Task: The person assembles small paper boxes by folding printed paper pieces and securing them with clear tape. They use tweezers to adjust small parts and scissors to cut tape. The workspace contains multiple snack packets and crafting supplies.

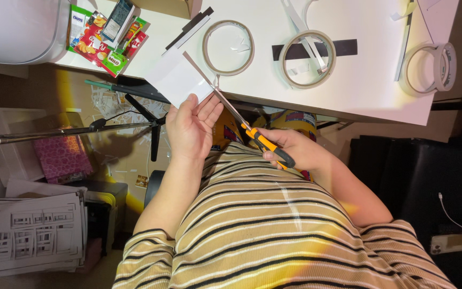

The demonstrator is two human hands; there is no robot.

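Observation:
My left hand [191,126] holds a white sheet of paper [180,79] by its near edge, just in front of the white table [370,85]. My right hand [290,149] grips the orange-and-black handles of a pair of scissors [252,131]. The long blades run up and left to the right edge of the paper, where they meet it. A thin strip of the paper stands out along the blade. Both hands are above my lap, over a striped shirt.
Three rolls of tape [228,47] [306,59] [431,68] lie on the table with black strips [343,48] and paper offcuts. Snack packets [102,37] sit at its left end. A tripod [108,126] and a stack of printed cardboard sheets [30,235] are on the floor to the left.

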